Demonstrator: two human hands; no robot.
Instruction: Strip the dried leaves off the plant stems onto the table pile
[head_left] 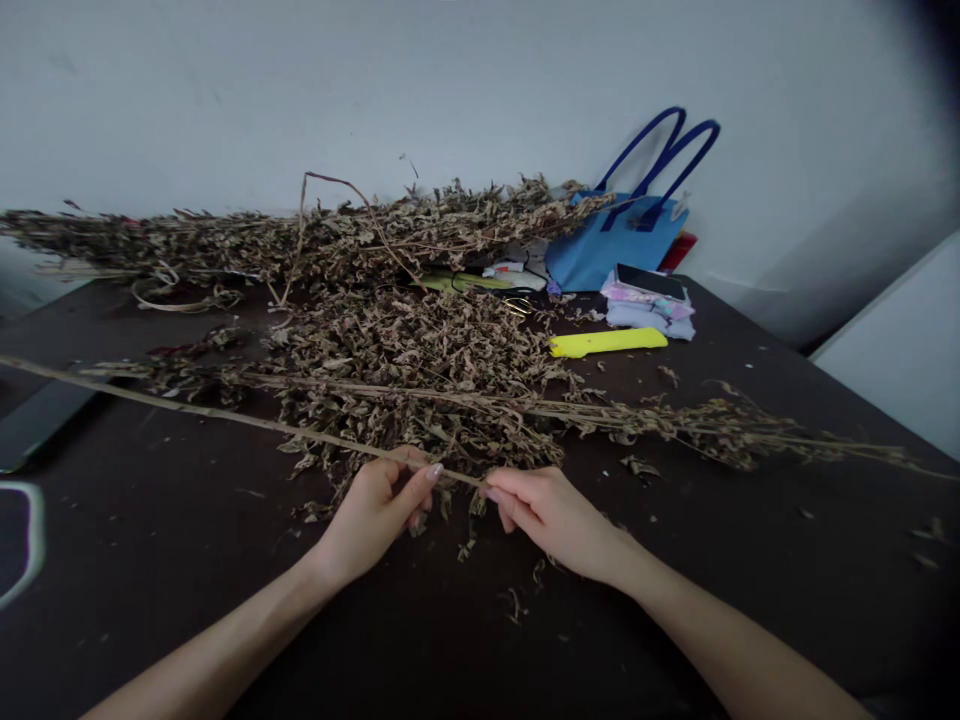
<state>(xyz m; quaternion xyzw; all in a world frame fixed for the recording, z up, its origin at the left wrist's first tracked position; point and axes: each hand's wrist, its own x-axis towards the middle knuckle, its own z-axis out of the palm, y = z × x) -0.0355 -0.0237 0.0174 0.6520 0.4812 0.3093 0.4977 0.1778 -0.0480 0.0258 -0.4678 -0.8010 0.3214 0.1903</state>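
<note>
Both pinched on one thin, bare, straw-pale stem (225, 415): left hand (379, 515), right hand (551, 520), crumbly leaf heap (420, 350) behind.

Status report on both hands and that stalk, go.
Left hand and right hand each in a pinch grip on one bare dry stalk. Stalk runs off left. Dried leafy pile right behind, loose leaves under hands.

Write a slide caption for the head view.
Left hand and right hand pinch a long dried stem above a dark table, before a pile of dried leafy branches.
</note>
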